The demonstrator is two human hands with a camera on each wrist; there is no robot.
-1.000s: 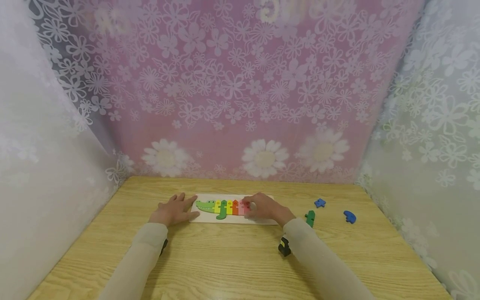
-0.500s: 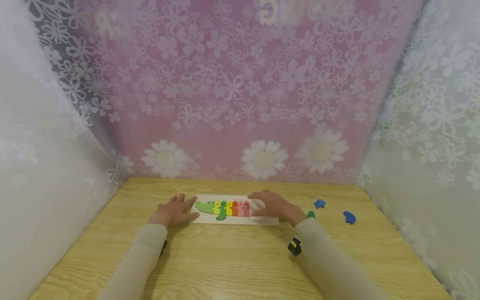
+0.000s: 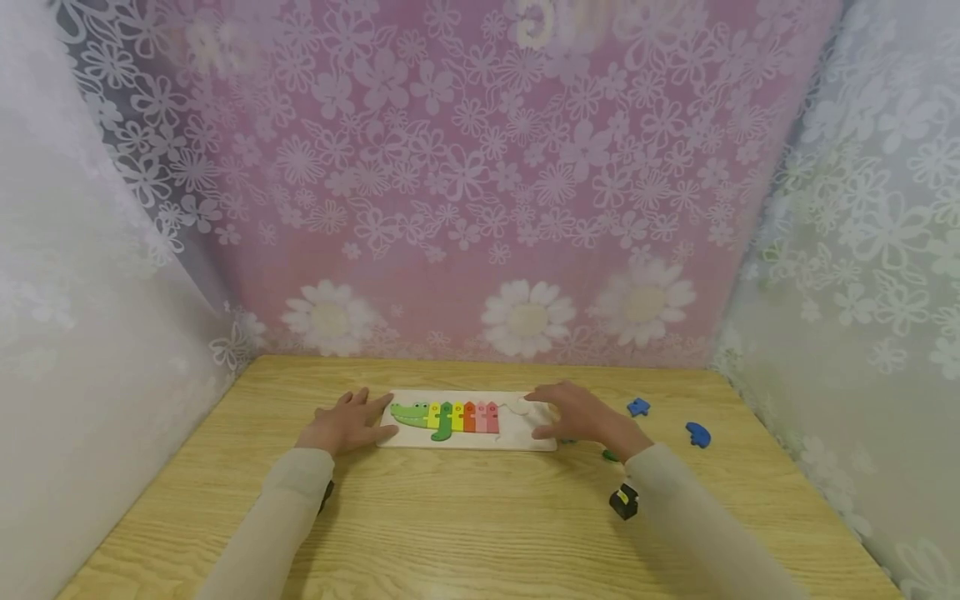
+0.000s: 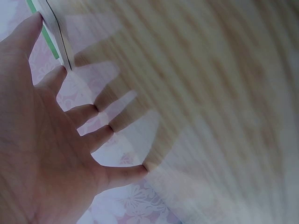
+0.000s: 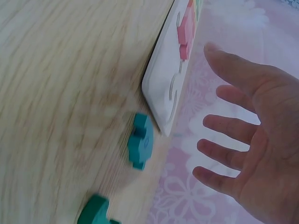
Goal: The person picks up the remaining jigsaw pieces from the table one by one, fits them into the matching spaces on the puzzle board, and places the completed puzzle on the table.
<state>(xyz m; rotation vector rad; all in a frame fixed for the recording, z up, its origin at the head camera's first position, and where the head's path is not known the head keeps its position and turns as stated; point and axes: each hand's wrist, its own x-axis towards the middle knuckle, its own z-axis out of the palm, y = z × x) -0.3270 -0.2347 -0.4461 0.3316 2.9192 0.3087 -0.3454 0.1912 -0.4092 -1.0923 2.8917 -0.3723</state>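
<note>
Thumb and fingers spread apart, the right grip (image 3: 587,414) hangs over the bare end of the crocodile puzzle board (image 3: 521,435), whose fitted pieces run from the pink pieces (image 3: 487,417) left of that grip to the green crocodile head (image 3: 408,414) beside the left grip (image 3: 348,422), also spread, its thumb and forefinger touching the board's other end. Just below the right grip, a green piece (image 5: 141,142) lies on the counter (image 3: 450,517) near the board's corner, and a second green piece (image 5: 95,212) lies farther from the board. Out to that grip's right sit a small blue piece (image 3: 639,407) and, farthest off, a curved blue piece (image 3: 698,434).
</note>
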